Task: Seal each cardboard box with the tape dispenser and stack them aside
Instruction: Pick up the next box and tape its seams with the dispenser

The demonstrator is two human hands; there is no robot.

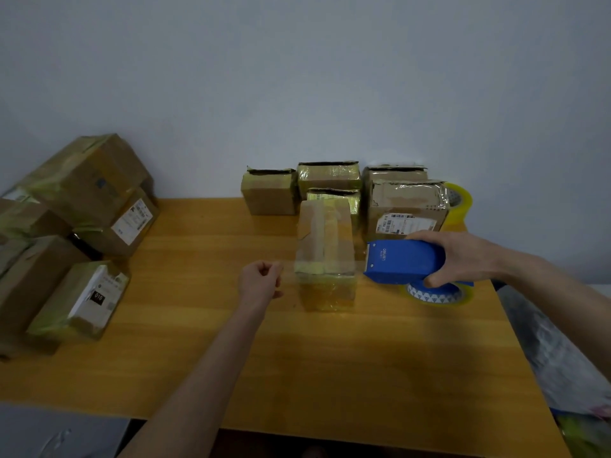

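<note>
A narrow cardboard box (325, 249) wrapped in clear tape lies on the wooden table (205, 325), its short end facing me. My right hand (463, 259) grips the blue tape dispenser (405, 261) just right of the box. A clear strip of tape (291, 271) stretches from the dispenser across the box's near end to my left hand (259, 280), which pinches the strip's free end left of the box. Several open boxes (330, 180) stand behind it against the wall.
A pile of taped boxes (76, 233) fills the table's left side. A yellowish tape roll (459, 201) sits behind the labelled box (408, 206) at the back right. Crumpled plastic (555, 358) lies beyond the table's right edge.
</note>
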